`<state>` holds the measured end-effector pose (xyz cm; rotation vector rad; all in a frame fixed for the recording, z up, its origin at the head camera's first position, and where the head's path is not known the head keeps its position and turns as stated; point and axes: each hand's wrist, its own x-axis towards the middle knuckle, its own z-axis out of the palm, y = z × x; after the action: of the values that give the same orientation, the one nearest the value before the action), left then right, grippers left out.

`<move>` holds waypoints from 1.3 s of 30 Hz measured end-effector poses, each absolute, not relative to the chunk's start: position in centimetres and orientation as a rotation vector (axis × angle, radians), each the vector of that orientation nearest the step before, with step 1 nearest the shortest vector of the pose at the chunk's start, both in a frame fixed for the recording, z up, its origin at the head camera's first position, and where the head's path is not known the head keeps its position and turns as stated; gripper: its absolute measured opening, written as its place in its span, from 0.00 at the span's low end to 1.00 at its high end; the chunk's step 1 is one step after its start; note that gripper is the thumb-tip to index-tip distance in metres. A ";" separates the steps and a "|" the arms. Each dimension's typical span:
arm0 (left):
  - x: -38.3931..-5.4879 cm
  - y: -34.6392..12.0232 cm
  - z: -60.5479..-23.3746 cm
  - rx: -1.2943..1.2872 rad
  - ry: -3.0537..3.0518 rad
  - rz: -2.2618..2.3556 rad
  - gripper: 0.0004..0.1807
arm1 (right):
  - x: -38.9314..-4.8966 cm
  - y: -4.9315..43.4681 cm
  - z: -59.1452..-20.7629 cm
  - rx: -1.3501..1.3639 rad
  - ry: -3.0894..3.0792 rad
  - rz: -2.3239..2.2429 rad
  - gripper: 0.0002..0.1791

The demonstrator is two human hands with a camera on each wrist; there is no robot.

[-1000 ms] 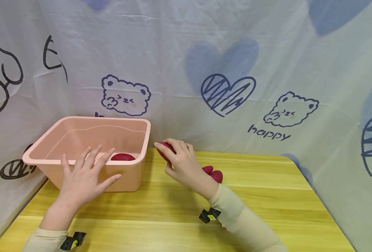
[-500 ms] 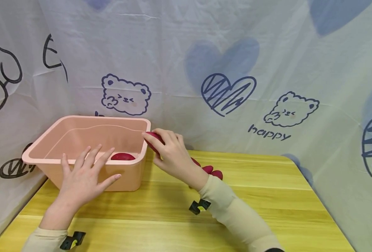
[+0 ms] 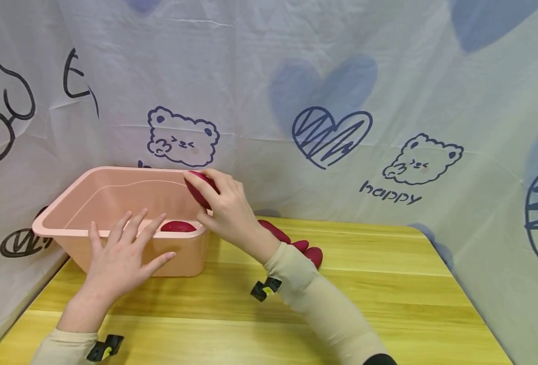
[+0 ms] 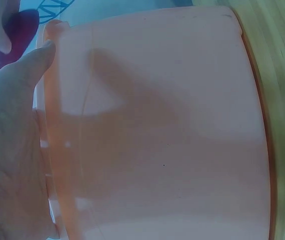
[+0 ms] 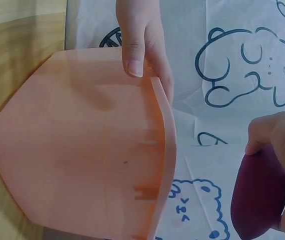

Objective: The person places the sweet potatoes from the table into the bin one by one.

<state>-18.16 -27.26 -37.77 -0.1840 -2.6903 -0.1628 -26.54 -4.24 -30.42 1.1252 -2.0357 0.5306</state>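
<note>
A purple-red sweet potato (image 3: 198, 189) is gripped in my right hand (image 3: 234, 210), above the right end of a pink plastic basin (image 3: 178, 261). The right wrist view shows the sweet potato (image 5: 260, 195) between thumb and fingers, off the basin's rim (image 5: 165, 135). My left hand (image 3: 118, 263) rests on the near rim with its fingers spread and straight, holding nothing. In the left wrist view, the left thumb (image 4: 35, 62) lies along that rim. Another sweet potato (image 3: 178, 227) lies inside the basin, partly hidden by the near wall.
Several more sweet potatoes (image 3: 313, 256) lie on the wooden table (image 3: 387, 284), behind and beside my right forearm. A printed white cloth (image 3: 260, 76) hangs right behind the basin and along both sides of the table.
My right hand has moved left and upward with the sweet potato, from beside the basin to over its right end. One more sweet potato on the table now shows. The left hand has stayed put.
</note>
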 end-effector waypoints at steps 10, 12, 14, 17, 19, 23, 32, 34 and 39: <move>-18.1 -27.4 -37.8 -0.185 -2.686 -0.162 0.46 | -27.5 -6.6 -30.3 1.090 -2.080 0.651 0.35; -18.1 -27.4 -37.8 -0.186 -2.686 -0.160 0.46 | -27.8 -6.9 -30.4 1.087 -2.063 0.694 0.35; -18.1 -27.4 -37.8 -0.189 -2.685 -0.160 0.45 | -28.1 -7.2 -30.7 1.086 -2.044 0.731 0.35; -18.2 -27.3 -37.8 -0.191 -2.685 -0.160 0.45 | -28.6 -7.5 -31.0 1.082 -2.022 0.769 0.35; -18.1 -27.3 -37.7 -0.191 -2.686 -0.161 0.45 | -29.0 -7.8 -31.3 1.082 -2.018 0.788 0.36; -18.1 -27.2 -37.7 -0.187 -2.688 -0.162 0.45 | -29.8 -8.4 -31.8 1.083 -2.022 0.802 0.36; -18.1 -27.3 -37.6 -0.173 -2.692 -0.161 0.45 | -31.0 -9.9 -32.2 1.113 -2.135 0.753 0.34; -18.2 -27.3 -37.7 -0.174 -2.690 -0.162 0.45 | -31.2 -10.1 -32.4 1.110 -2.162 0.722 0.35; -18.2 -27.3 -37.7 -0.174 -2.691 -0.159 0.45 | -31.5 -10.6 -32.9 1.138 -2.214 0.653 0.35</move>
<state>-18.24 -27.32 -37.73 -0.1743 -2.6908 -0.1588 -31.47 -10.63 -32.91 1.1376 -2.2140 0.6529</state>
